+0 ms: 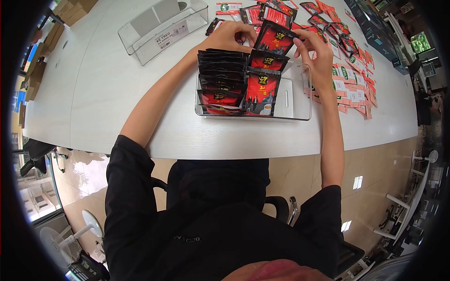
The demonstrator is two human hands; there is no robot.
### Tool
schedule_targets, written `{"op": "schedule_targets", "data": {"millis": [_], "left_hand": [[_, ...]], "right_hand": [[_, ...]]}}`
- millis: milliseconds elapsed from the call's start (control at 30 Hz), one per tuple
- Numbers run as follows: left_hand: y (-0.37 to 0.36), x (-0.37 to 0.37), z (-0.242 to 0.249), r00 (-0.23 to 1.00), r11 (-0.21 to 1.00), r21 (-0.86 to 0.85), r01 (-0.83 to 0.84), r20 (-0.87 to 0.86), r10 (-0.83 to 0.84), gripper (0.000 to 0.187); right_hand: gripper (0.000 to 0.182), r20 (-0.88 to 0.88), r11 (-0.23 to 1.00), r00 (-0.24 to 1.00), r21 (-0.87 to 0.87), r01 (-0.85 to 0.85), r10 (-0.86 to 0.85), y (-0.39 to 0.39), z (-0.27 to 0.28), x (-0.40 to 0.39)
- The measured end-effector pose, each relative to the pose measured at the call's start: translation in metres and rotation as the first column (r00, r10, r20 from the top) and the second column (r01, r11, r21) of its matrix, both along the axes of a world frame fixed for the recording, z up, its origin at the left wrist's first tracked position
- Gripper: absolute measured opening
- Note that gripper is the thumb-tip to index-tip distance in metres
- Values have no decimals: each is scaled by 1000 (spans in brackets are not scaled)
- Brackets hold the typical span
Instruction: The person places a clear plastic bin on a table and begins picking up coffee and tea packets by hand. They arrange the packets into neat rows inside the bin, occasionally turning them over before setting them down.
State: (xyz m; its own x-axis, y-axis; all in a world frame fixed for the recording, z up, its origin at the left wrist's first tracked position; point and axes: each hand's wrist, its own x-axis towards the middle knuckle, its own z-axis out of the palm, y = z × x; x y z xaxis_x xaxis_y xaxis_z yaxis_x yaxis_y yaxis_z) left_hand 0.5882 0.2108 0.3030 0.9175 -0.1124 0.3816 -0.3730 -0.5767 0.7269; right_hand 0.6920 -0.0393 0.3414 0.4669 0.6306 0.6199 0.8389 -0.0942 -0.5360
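Note:
A clear plastic bin stands on the white table in front of me. Its left side holds an upright row of black and red sachets, and more sachets lean in its middle. At the bin's far edge, one red and black sachet is held up between my hands. My right hand pinches its upper right corner. My left hand is at its left side with curled fingers, partly hidden behind the bin's contents; what it grips is unclear.
A second clear container with a printed label lies at the back left. Loose red sachets are scattered beyond my hands. Orange and white packets spread to the right. A dark box lies at the far right.

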Motion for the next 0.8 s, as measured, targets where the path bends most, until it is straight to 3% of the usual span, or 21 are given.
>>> {"op": "schedule_targets", "data": {"millis": [800], "left_hand": [[2, 2, -3, 1000, 1000, 15, -7, 24, 7, 19]], "right_hand": [[21, -44, 1000, 999, -2, 21, -21, 0, -1, 2]]}}
